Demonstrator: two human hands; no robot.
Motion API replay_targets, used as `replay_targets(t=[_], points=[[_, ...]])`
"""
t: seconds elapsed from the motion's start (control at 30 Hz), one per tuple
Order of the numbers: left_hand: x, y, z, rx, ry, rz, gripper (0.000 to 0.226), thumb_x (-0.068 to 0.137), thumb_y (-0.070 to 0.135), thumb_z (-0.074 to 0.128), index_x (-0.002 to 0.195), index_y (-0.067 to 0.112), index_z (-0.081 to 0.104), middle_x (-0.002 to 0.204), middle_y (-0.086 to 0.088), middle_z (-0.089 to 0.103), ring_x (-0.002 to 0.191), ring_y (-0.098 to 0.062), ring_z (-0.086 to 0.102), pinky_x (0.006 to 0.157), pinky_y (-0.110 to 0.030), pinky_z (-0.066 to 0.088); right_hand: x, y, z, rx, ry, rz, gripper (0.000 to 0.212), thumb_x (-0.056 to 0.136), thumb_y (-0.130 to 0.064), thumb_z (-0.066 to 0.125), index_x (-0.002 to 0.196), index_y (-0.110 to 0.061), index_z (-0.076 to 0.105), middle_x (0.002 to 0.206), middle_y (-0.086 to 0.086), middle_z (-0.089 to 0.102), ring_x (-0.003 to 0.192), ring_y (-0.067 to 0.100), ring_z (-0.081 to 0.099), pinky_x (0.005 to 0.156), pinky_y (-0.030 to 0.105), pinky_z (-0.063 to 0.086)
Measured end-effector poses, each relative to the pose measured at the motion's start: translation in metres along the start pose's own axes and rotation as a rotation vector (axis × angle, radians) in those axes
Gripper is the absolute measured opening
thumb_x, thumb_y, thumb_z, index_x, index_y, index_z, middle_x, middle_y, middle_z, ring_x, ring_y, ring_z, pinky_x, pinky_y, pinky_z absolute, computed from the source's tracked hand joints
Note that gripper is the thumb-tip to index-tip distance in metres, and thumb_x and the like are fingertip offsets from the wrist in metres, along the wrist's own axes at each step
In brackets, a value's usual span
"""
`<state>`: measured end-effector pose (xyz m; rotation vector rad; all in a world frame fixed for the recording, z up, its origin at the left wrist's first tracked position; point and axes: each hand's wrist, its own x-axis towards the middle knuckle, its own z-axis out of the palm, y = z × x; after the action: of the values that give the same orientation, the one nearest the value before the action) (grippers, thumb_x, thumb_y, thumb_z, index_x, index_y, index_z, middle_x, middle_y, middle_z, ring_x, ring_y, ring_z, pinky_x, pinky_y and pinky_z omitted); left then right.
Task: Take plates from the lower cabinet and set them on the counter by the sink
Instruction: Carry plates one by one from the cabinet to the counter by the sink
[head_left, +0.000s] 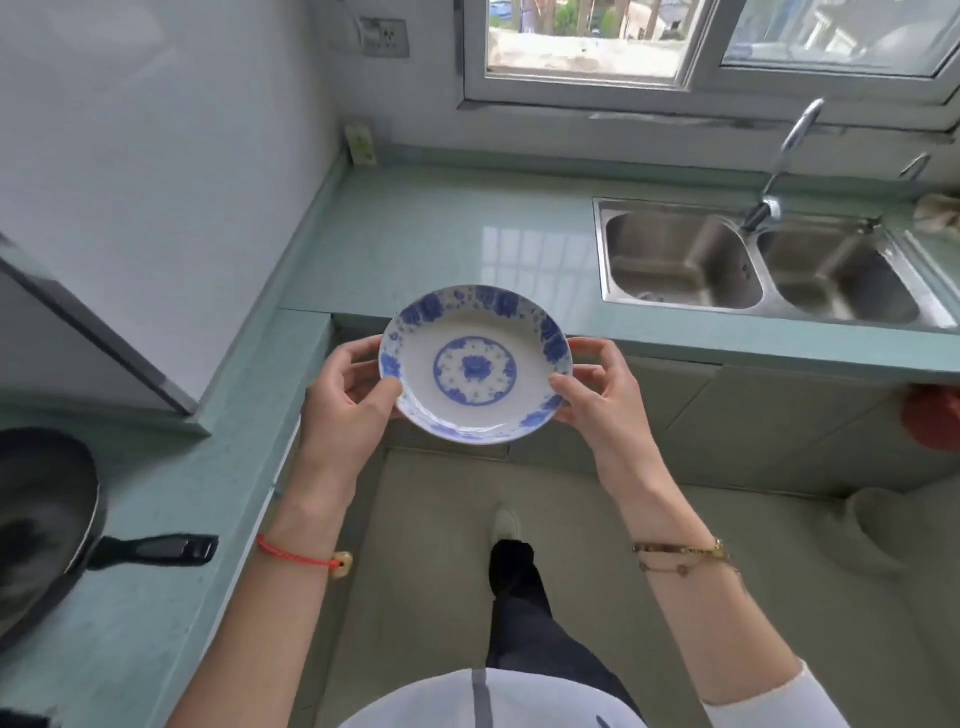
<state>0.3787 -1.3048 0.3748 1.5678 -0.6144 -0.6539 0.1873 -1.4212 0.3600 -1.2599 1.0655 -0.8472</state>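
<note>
Fingers (563, 387) of both hands clasped plate (475, 371) by opposite rims, level, above counter (441, 249) front edge, left of sink (605, 249). Best lowered flat, clear of edge.

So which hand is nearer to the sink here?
The right hand. It grips the plate at its right edge, just below the sink's front-left corner. The left hand holds the opposite edge, farther left of the sink.
</note>
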Motion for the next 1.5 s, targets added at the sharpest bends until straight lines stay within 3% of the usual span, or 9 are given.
replay_targets(t=[0.23, 0.33, 0.43, 0.6, 0.83, 1.03, 1.2, 1.33, 1.5], points=[[0.146, -0.002, 0.043, -0.009, 0.063, -0.02, 0.035, 0.089, 0.001, 0.063, 0.117, 0.02, 0.064, 0.108, -0.003, 0.073, 0.096, -0.015, 0.071, 0.065, -0.015, 0.057, 0.161, -0.016, 0.028, -0.019, -0.056, 0.052, 0.032, 0.09, -0.009, 0.06, 0.117, -0.024, 0.054, 0.105, 0.007, 0.065, 0.094, 0.021, 0.069, 0.067, 0.025, 0.058], [0.215, -0.002, 0.06, -0.018, 0.072, -0.026, 0.036, 0.088, 0.004, 0.065, 0.113, 0.03, 0.064, 0.111, 0.001, 0.071, 0.095, -0.008, 0.071, 0.064, -0.015, 0.057, 0.238, -0.027, 0.045, -0.042, -0.092, 0.058, 0.031, 0.091, -0.01, 0.058, 0.118, -0.024, 0.052, 0.108, 0.008, 0.063, 0.098, 0.024, 0.067, 0.07, 0.029, 0.059], [0.265, -0.008, 0.069, -0.025, 0.077, -0.045, 0.04, 0.088, 0.001, 0.064, 0.121, 0.023, 0.063, 0.113, 0.001, 0.071, 0.09, -0.003, 0.072, 0.064, -0.015, 0.057, 0.291, -0.032, 0.06, -0.071, -0.117, 0.052, 0.031, 0.092, -0.008, 0.054, 0.118, -0.023, 0.052, 0.105, 0.007, 0.061, 0.095, 0.023, 0.066, 0.066, 0.026, 0.058], [0.371, -0.024, 0.079, -0.003, 0.065, -0.083, 0.045, 0.088, -0.003, 0.063, 0.127, 0.019, 0.059, 0.122, -0.007, 0.068, 0.107, -0.019, 0.068, 0.07, -0.019, 0.059, 0.394, -0.033, 0.098, -0.128, -0.131, 0.079, 0.031, 0.092, -0.009, 0.052, 0.119, -0.025, 0.052, 0.102, 0.0, 0.061, 0.088, 0.016, 0.066, 0.058, 0.019, 0.055], [0.52, -0.058, 0.088, 0.012, 0.01, -0.141, 0.048, 0.087, -0.007, 0.062, 0.131, 0.012, 0.056, 0.125, -0.014, 0.067, 0.111, -0.027, 0.067, 0.069, -0.02, 0.06, 0.52, -0.017, 0.16, -0.222, -0.022, 0.143, 0.032, 0.09, -0.007, 0.049, 0.118, -0.022, 0.052, 0.091, 0.005, 0.061, 0.086, 0.026, 0.066, 0.081, 0.051, 0.059], [0.638, -0.095, 0.092, 0.024, -0.058, -0.215, 0.049, 0.087, -0.006, 0.064, 0.131, 0.015, 0.056, 0.126, -0.013, 0.067, 0.109, -0.024, 0.066, 0.077, -0.031, 0.059, 0.615, 0.014, 0.209, -0.202, 0.05, 0.224, 0.035, 0.088, -0.002, 0.049, 0.116, -0.023, 0.052, 0.091, 0.004, 0.063, 0.083, 0.021, 0.066, 0.077, 0.049, 0.059], [0.713, -0.135, 0.096, 0.042, -0.096, -0.257, 0.052, 0.088, -0.006, 0.063, 0.135, 0.014, 0.053, 0.13, -0.011, 0.064, 0.103, -0.016, 0.064, 0.065, -0.016, 0.057, 0.678, 0.041, 0.244, -0.208, 0.062, 0.29, 0.047, 0.084, 0.005, 0.046, 0.123, -0.021, 0.05, 0.096, 0.002, 0.061, 0.084, 0.016, 0.065, 0.072, 0.043, 0.062], [0.75, -0.165, 0.097, 0.079, -0.12, -0.286, 0.051, 0.089, -0.004, 0.064, 0.133, 0.019, 0.052, 0.132, -0.01, 0.063, 0.102, -0.009, 0.063, 0.075, -0.022, 0.055, 0.71, 0.061, 0.263, -0.218, 0.045, 0.316, 0.05, 0.087, 0.004, 0.049, 0.13, -0.02, 0.046, 0.097, -0.002, 0.058, 0.081, 0.009, 0.064, 0.051, 0.019, 0.053], [0.772, -0.192, 0.097, 0.104, -0.127, -0.348, 0.055, 0.091, -0.001, 0.063, 0.141, 0.018, 0.049, 0.13, -0.004, 0.062, 0.118, -0.019, 0.059, 0.099, -0.04, 0.052, 0.733, 0.083, 0.273, -0.278, 0.049, 0.363, 0.06, 0.084, 0.009, 0.049, 0.137, -0.019, 0.044, 0.113, 0.01, 0.056, 0.095, 0.023, 0.065, 0.08, 0.044, 0.061]])
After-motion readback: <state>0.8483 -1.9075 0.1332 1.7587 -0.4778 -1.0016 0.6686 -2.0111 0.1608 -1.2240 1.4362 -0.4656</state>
